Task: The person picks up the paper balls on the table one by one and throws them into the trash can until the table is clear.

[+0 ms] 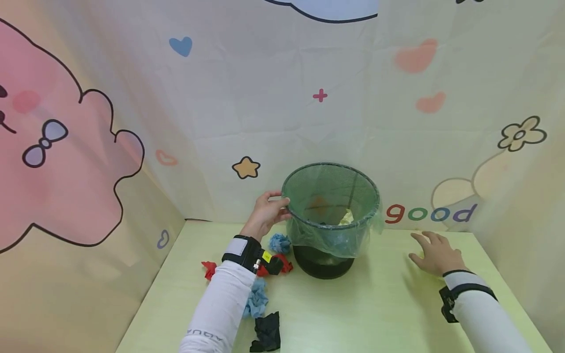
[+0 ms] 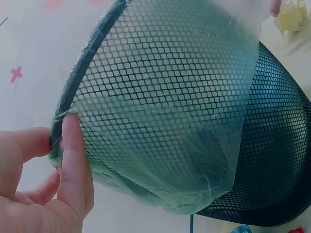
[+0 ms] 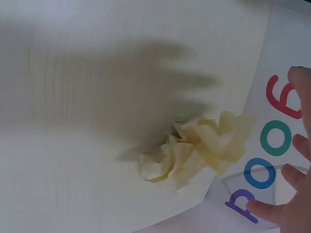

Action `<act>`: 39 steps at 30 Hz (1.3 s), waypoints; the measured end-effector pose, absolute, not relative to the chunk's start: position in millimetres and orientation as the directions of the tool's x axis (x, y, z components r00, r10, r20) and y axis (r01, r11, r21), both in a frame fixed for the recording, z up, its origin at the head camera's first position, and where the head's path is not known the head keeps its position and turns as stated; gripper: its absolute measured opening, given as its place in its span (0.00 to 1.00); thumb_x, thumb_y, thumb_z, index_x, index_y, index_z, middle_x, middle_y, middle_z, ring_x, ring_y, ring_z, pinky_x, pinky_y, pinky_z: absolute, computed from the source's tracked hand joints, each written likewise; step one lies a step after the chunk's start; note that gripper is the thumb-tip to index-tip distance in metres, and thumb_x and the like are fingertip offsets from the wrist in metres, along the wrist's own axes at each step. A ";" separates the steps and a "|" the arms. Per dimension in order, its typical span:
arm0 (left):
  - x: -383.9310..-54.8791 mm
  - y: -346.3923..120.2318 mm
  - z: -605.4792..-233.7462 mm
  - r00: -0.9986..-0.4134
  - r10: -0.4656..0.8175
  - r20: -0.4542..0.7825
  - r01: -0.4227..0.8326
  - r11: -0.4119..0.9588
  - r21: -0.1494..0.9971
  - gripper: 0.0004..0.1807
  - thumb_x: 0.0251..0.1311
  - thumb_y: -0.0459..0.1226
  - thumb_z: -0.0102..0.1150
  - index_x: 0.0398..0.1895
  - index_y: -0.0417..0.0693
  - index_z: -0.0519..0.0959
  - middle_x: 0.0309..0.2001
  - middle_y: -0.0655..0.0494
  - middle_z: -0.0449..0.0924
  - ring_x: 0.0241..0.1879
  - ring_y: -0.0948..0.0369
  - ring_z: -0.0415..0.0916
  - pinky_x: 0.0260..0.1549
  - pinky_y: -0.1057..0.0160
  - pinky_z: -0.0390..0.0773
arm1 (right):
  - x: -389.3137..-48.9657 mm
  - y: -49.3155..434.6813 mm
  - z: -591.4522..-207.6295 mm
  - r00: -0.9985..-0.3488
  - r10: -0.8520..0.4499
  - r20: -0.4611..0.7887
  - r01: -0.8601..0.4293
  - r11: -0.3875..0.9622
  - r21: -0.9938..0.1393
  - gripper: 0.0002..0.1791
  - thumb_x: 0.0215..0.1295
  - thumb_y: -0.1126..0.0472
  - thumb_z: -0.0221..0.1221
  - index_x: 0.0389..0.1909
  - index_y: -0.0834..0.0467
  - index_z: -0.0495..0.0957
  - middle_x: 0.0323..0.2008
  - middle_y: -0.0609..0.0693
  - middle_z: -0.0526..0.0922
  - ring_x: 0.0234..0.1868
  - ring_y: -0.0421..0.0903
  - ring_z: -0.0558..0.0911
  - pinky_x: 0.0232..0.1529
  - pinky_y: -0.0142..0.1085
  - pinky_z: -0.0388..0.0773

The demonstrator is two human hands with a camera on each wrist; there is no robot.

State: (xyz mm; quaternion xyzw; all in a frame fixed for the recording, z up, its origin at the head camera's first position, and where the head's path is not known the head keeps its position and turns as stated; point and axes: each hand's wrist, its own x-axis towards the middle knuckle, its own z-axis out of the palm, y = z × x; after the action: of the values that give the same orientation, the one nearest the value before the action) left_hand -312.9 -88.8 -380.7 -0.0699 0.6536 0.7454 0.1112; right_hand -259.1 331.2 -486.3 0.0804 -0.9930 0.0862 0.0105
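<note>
Two hands at work around a bin on a pale yellow-green desk [image 1: 375, 304]. The left grip [image 1: 266, 215] pinches the near-left edge of a round black wire-mesh bin [image 1: 324, 264]; thumb and fingers lie on either side of the rim, catching the translucent green plastic liner [image 1: 331, 238] folded over it. The bin stands immediately to the right of this grip, and a small yellow scrap [image 1: 346, 217] shows within its mouth. The right grip [image 1: 437, 256] holds nothing: its fingers spread above the desk, well apart from the left grip on the far side of the bin. A crumpled pale-yellow paper piece [image 3: 194, 150] lies on the desk just beside the right grip, with no finger seen to touch it. Below the left grip lie a blue crumpled paper ball [image 1: 279, 243], red crumpled paper [image 1: 284, 263] partly hidden by the wrist, a second blue crumpled piece [image 1: 257, 299] and, nearest the wearer, a black crumpled piece [image 1: 267, 333]. Whether the bin's base rests flat cannot be told. Likely faults: a one-sided pull at the rim could tip the bin, since no second hand steadies it; the thin liner could slip off or tear where it is pinched; the light yellow piece, near the desk's back edge, could be pushed farther off by a clumsy approach of the right grip.
</note>
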 end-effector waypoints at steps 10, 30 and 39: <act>-312.1 -88.7 -380.1 -0.966 0.076 -0.246 -0.253 -0.117 0.960 0.20 0.61 0.34 0.56 0.55 0.45 0.65 0.36 0.49 0.73 0.25 0.60 0.75 0.27 0.68 0.80 | -241.9 359.6 -515.3 -0.995 -0.099 0.010 -0.099 0.978 -0.181 0.33 0.59 0.48 0.55 0.61 0.59 0.61 0.59 0.70 0.58 0.56 0.75 0.56 0.38 0.77 0.58; -312.8 -88.6 -379.9 -0.967 0.080 -0.242 -0.250 -0.117 0.961 0.21 0.61 0.34 0.56 0.56 0.45 0.65 0.35 0.49 0.72 0.24 0.60 0.74 0.28 0.68 0.80 | -232.5 354.8 -548.6 -0.991 -0.132 -0.011 -0.124 0.952 -0.280 0.32 0.56 0.50 0.60 0.58 0.62 0.63 0.49 0.72 0.64 0.41 0.79 0.67 0.28 0.67 0.70; -312.4 -88.9 -379.5 -0.965 0.087 -0.249 -0.258 -0.120 0.959 0.21 0.61 0.34 0.56 0.57 0.45 0.64 0.36 0.49 0.72 0.24 0.60 0.74 0.27 0.68 0.80 | -231.8 345.1 -550.5 -0.989 -0.142 0.035 -0.146 0.958 -0.247 0.34 0.52 0.52 0.62 0.56 0.67 0.65 0.42 0.66 0.67 0.38 0.68 0.68 0.22 0.54 0.74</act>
State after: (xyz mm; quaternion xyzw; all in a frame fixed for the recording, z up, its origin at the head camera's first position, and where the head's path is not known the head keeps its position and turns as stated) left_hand -312.4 -88.9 -379.5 -0.0656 0.6533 0.7453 0.1157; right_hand -231.8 345.1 -550.5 0.0729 -0.9894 0.1256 0.0086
